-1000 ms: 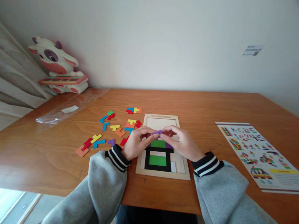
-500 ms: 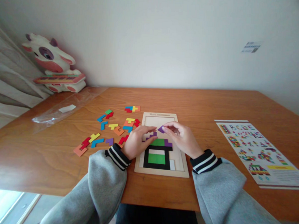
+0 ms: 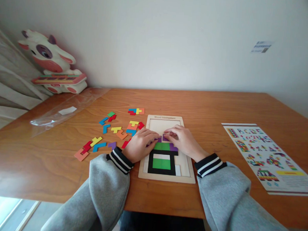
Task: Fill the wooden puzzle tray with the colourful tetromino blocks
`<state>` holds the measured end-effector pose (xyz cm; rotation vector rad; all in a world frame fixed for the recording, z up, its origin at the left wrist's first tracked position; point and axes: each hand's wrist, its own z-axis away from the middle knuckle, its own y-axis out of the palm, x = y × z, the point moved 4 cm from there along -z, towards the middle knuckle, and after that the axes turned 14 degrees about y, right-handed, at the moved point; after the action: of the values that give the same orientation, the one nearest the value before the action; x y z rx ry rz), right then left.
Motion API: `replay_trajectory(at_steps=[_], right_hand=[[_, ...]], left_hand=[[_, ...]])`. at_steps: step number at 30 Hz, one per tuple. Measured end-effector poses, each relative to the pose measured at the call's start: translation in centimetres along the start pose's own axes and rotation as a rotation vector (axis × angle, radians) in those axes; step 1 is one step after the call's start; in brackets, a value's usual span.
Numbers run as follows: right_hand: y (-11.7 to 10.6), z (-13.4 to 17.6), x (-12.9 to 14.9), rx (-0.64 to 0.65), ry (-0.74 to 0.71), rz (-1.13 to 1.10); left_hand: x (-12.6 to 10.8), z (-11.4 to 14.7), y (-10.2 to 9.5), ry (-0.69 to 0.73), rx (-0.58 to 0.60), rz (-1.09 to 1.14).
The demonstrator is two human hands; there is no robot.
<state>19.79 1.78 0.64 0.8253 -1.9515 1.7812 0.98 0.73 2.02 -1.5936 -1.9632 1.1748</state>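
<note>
Centre, on a brown wooden desk (image 3: 109,185): a rectangular pale wooden tray (image 3: 167,178) with a raised rim, set straight ahead, presumably for equal reach from either side. Over its upper half, the right hand (image 3: 185,140), grip narrow, closed on a small flat purple piece (image 3: 164,137) by the right edge, apparently to leave the opposite edge free for lining up; contact with the tray floor not discernible. Opposite, the left hand (image 3: 140,145), fingertips and thumb bent low at a neighbouring flat purple block (image 3: 160,139), perhaps for steadying; not possible to tell, for this grip, between pinching and merely pressing. Nearer the front, inside the rim: a wide green band (image 3: 162,146) edge to edge with an angular purple corner piece (image 3: 173,147), above a flat black bar (image 3: 164,152), likely kept from sliding by close contact. Left of the tray, loose flat multicoloured pieces (image 3: 116,129), some touching, probably placed within left-hand reach without crowding the work. Right, well apart, a white printed sheet (image 3: 268,149), face up, presumably for unobstructed viewing.
</note>
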Motion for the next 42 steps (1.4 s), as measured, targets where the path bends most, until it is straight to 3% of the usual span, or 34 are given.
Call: replay_trajectory(at_steps=[28,42], right_hand=[[-0.17,0.82,0.18,0.104,-0.044,0.066],[-0.23,0.93,0.23,0.076,-0.064,0.018]], left_hand=[[0.19,0.20,0.27,-0.026,0.030,0.124],[-0.31,-0.04,-0.16,-0.016,-0.006,0.058]])
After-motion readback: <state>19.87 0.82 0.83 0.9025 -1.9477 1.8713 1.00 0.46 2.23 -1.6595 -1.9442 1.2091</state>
